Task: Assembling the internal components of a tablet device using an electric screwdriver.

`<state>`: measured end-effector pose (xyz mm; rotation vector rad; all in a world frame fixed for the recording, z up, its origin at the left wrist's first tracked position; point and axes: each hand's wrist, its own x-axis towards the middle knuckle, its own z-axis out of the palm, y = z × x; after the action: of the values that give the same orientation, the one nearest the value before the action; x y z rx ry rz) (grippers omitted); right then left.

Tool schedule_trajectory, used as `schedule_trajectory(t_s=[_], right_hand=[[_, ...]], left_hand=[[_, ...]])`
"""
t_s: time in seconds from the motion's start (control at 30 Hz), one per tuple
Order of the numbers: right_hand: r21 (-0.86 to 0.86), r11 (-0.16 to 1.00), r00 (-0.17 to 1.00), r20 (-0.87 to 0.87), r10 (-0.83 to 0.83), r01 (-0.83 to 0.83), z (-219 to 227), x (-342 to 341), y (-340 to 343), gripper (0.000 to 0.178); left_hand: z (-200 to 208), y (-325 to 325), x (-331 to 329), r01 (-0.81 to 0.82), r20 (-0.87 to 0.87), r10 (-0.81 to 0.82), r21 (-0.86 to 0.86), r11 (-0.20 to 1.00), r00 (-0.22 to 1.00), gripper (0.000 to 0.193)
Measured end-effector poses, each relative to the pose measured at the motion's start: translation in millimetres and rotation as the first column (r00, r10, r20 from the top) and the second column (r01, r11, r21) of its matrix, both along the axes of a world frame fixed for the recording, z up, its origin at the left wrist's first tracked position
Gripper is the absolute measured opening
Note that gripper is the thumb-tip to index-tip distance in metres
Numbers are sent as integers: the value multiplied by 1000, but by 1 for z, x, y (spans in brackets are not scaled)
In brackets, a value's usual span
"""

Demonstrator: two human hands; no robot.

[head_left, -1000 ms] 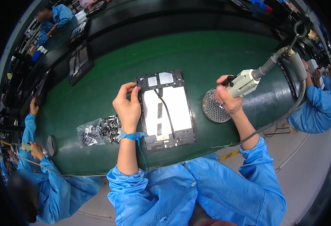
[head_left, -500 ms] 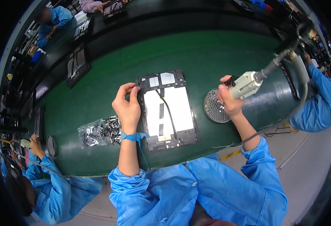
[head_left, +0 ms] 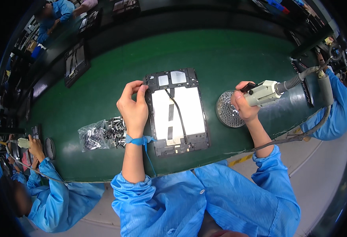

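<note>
Two bare hands: left hand at the device's far-left corner; right hand over on the right.
Left fingers: thumb and forefinger nearly together at the corner; cannot tell whether they pinch anything.
Right fingers: wrapped around a pale grey-green, pistol-like powered screwdriver; its tip is hidden.
Device: flat black rectangular open-backed panel with a white sheet, lying on the green table between the hands.
Long axis: near to far, far end leaning slightly left.
Key relation: panel lies left of the right fingers, past the round grey perforated dish; left hand is nearer.
Left side: clear plastic bag of small dark parts.
</note>
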<state>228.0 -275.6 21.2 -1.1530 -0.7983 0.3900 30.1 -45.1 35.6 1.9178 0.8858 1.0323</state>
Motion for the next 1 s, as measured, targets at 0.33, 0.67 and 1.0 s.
schedule_trajectory(t_s=[0.33, 0.67, 1.0], right_hand=[[28, 953, 953, -6, 303, -302, 3, 16, 0, 21], [13, 996, 994, -62, 93, -93, 3, 6, 0, 25], [-20, 999, 995, -89, -52, 51, 4, -2, 5, 24]], left_hand=[[-3, -1, -1, 4, 39, -2, -59, 998, 999, 9], [-3, -3, 1, 8, 15, -7, -30, 1000, 1000, 9], [-6, -3, 1, 4, 26, -3, -32, 999, 1000, 9]])
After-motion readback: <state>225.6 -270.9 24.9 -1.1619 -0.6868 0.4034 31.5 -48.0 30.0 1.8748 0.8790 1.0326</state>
